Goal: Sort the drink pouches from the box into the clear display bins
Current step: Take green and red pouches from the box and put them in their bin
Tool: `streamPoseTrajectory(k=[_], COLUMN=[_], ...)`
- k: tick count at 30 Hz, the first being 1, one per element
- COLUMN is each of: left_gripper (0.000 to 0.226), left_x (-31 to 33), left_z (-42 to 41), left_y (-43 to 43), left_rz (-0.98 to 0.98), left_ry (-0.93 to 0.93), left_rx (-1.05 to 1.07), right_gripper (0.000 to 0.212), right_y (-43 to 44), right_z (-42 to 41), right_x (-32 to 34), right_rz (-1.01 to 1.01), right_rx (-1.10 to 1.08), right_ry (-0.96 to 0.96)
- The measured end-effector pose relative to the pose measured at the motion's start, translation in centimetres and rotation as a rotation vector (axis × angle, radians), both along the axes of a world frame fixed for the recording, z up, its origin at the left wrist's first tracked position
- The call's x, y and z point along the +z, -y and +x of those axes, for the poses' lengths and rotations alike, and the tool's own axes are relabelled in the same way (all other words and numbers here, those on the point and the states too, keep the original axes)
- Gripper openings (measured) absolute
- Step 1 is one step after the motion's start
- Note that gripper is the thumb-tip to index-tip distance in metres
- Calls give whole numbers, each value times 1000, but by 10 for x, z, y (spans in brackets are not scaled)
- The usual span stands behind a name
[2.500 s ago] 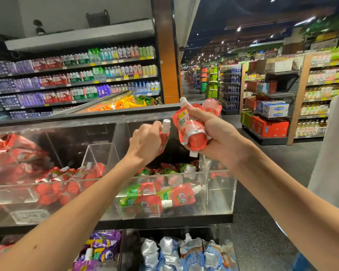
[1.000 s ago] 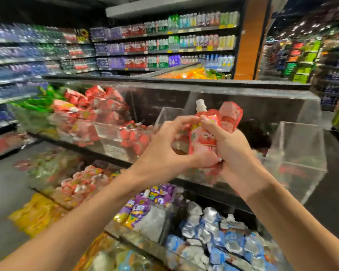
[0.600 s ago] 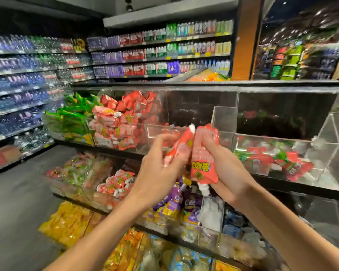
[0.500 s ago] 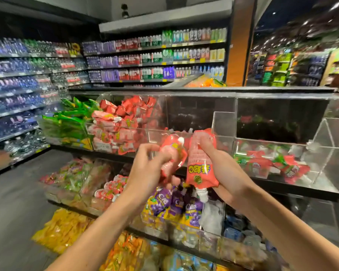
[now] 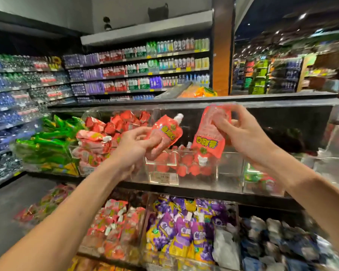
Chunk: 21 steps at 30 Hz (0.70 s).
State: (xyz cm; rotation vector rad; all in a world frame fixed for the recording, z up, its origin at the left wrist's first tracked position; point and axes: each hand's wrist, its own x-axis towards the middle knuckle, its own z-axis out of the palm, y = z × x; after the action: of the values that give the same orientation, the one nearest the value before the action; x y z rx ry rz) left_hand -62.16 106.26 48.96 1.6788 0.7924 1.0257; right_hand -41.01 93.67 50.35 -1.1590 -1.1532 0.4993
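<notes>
Red pouches (image 5: 164,133) before clear bin (image 5: 230,169), purple pouches (image 5: 184,227) below

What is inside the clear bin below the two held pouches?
Red pouches lie in the clear bin. The left held pouch and the right held pouch cover its top part, so the count is hidden.

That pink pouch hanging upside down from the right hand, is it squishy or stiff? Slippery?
Probably squishy: the pink pouch crumples where the right hand pinches it. It hangs with its white cap lowest, so its filling likely adds some weight. The glossy film may be slippery, though the pinch seems to hold.
</notes>
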Motion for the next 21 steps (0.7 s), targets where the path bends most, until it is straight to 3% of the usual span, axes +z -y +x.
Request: streamPoseTrajectory(k=[3,5,10,12,15,17,21], left_gripper=[4,7,5,17,9,24,33], left_x=[14,25,28,26,13,-3,-24], left_z=[17,29,62,76,95,105,114], left_y=[-40,-64,-112,-126,-142,-151,-161], left_rz=[356,471,568,582,546,607,819], left_ry=[-280,-462,-925,-1082,-1331,-1489,-1564], left_rx=[22,-4,-161,-230,-320,-383,-430], right_gripper=[32,34,46,44,46,43,34], right_y=[-26,-42,-71,-80,-89,-93,-101], right_z=[12,19,32,33,31,29,27], right_x=[8,10,-2,-6,-2,2,2], right_rz=[58,74,33,-19,-115,-151,-204], right_rx=[26,2,-97,-143,-204,-202,-178], right_ry=[-24,-46,-65,-46,65,144,243])
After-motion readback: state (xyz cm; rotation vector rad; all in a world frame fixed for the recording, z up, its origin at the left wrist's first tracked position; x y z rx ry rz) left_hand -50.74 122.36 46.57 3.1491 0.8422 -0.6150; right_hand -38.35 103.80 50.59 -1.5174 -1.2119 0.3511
